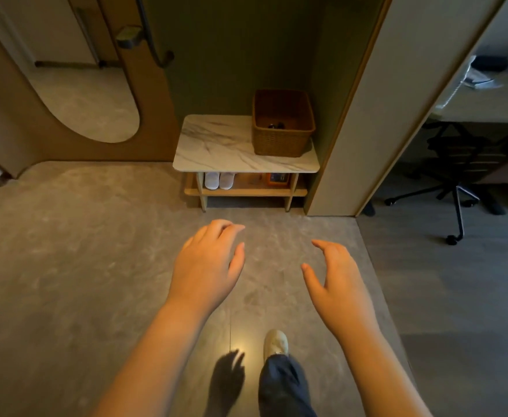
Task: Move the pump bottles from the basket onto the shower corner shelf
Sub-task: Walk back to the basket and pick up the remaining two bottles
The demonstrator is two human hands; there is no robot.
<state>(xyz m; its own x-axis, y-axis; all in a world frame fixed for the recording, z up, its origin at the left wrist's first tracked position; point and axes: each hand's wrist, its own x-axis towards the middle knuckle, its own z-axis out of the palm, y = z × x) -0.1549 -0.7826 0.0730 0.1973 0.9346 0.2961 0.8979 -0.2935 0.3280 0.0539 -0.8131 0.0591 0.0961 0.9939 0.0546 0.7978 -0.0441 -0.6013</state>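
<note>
Two bare hands hang before you over the grey floor (81, 251), palms down. Your left hand (207, 266) has its fingers gently bent and close together. Your right hand (337, 281) has the thumb set apart from the fingers. Each grip is loose and open and has hold of nothing. The hands are well apart from each other.

Far from both hands, the brown wicker basket (279, 141) stands on the right end of the marble-topped bench (216, 142), inside a green-walled alcove. Low in the basket you can see only the dark tops of the pump bottles (276, 125); how many there are cannot be told.

Under the bench top, a wooden lower shelf (246, 192) carries a pair of white slippers (219, 180) at the left and an orange box (278, 179) at the right. An oval mirror (87, 94) is set in the brown wall at the far left. At the right, a black office chair (457, 164) stands on darker flooring. Nearest you, between your forearms, a pale shoe (275, 341) and a dark trouser leg (282, 383) show.
</note>
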